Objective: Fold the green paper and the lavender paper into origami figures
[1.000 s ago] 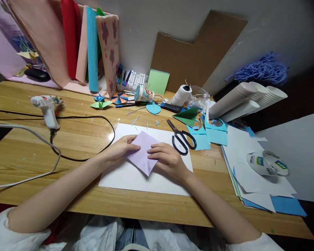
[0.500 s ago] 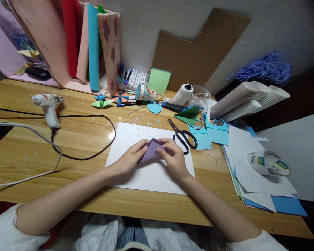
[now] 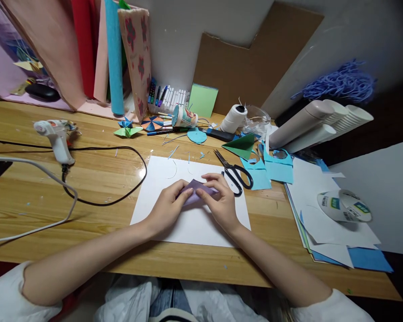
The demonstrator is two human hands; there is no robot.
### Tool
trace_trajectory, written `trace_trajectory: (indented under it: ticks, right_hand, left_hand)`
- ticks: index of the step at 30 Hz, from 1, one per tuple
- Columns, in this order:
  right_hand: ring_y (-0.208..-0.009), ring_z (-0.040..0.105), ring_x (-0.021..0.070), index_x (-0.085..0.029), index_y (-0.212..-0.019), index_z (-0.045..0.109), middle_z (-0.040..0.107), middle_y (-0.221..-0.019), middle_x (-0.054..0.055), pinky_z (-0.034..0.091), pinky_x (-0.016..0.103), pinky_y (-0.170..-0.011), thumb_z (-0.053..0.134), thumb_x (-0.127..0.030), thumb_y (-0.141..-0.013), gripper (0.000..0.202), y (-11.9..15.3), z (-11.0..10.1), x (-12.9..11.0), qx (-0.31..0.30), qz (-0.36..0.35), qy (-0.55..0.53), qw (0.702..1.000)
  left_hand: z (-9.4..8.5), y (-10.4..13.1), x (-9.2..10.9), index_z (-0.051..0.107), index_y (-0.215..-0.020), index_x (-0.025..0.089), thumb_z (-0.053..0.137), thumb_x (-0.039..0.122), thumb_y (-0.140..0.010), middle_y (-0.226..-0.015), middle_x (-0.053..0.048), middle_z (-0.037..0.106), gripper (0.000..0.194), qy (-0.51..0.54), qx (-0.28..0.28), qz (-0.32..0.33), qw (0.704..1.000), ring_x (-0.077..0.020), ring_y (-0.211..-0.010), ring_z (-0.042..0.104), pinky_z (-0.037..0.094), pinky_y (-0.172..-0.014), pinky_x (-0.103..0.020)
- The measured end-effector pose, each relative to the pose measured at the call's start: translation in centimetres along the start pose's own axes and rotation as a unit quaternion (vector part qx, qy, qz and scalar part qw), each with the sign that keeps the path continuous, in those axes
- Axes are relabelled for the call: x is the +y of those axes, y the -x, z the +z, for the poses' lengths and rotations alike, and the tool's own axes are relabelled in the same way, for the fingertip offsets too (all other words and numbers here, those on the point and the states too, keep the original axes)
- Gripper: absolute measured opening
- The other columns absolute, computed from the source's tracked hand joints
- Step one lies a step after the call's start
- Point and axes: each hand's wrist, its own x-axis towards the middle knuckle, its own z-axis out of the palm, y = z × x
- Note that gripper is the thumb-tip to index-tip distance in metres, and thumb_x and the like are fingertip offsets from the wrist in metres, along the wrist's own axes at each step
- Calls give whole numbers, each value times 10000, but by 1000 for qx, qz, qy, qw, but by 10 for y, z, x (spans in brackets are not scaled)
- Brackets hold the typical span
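A folded piece of purple paper (image 3: 194, 184) is held between both hands, just above a white sheet (image 3: 201, 230) on the wooden table. My left hand (image 3: 169, 203) grips its left side, thumb on the front face. On the right side, my right hand (image 3: 221, 203) pinches the paper, its thumb close to the left thumb and its fingers behind. Part of the paper is hidden by the fingers. Black-handled scissors (image 3: 234, 173) lie beside my right hand, partly over the white sheet's edge.
A hot glue gun (image 3: 57, 143) with a looping black cord lies left. Farther back are a thread spool (image 3: 233, 119), a green folded paper (image 3: 240, 146) and markers (image 3: 171, 98). Cut blue paper (image 3: 278, 167), stacked sheets (image 3: 332, 223) and a tape roll (image 3: 344, 206) lie right.
My left thumb has moved inward across the purple paper, nearer the right thumb. The paper has tilted, showing less of its front face. The view has shifted slightly.
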Motion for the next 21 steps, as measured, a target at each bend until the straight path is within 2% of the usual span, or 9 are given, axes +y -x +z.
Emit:
trace_trajectory:
  ticks: [2, 4, 6, 8, 13, 18, 21]
  right_hand:
    - [-1029, 526, 205, -226, -962, 559, 539, -1087, 65, 447, 346, -861, 704, -300, -706, 302, 1, 2, 0, 46, 27, -36, 998]
    - [-908, 582, 182, -234, -1065, 488, 541, -1081, 67, 504, 311, -746, 703, -340, -697, 439, 3, 3, 1, 45, 91, -97, 990]
    - [-662, 603, 136, -224, -1017, 491, 584, -942, 34, 509, 263, -561, 675, -374, -719, 380, 4, 3, 1, 0, 161, -155, 975]
    - [-499, 559, 102, -212, -925, 503, 589, -769, -15, 469, 231, -451, 669, -379, -725, 310, 5, 3, 0, -29, 200, -194, 960]
    - [-565, 593, 108, -195, -793, 530, 595, -664, -39, 517, 233, -562, 720, -332, -679, 261, 4, 2, 1, -3, 193, -217, 957]
    - [-566, 582, 99, -200, -770, 541, 590, -655, -52, 520, 214, -544, 746, -310, -649, 261, 4, 2, 3, -7, 197, -232, 953]
    - [-570, 576, 101, -198, -757, 544, 583, -651, -50, 520, 215, -534, 745, -319, -646, 260, 3, 2, 4, -6, 194, -225, 955]
  left_hand:
    - [-1, 0, 1, 508, -736, 170, 440, 338, -877, -691, 29, 484, 230, 6, 28, -1, 1000, -117, -666, 431, 332, -603, -215]
    - [-1, 0, 2, 502, -723, 169, 449, 350, -871, -677, 30, 470, 240, 19, 45, -1, 999, -116, -650, 421, 328, -591, -215]
    - [-3, -1, 3, 512, -713, 166, 462, 364, -863, -668, 27, 473, 253, 31, 52, -3, 998, -116, -642, 422, 331, -589, -215]
    - [-4, -3, 4, 535, -698, 157, 482, 374, -851, -672, 20, 493, 270, 35, 57, -2, 998, -117, -650, 437, 340, -599, -216]
    - [-9, -6, 4, 590, -669, 138, 561, 381, -798, -638, 14, 521, 277, 11, 48, -20, 999, -112, -622, 466, 348, -581, -216]
    - [-14, -6, 3, 633, -758, 130, 573, 375, -790, -681, -5, 573, 254, -20, 36, -13, 999, -124, -643, 504, 365, -579, -220]
    - [-15, -5, 2, 638, -720, 123, 554, 388, -801, -631, 3, 546, 290, -59, 37, -2, 998, -114, -601, 476, 341, -548, -219]
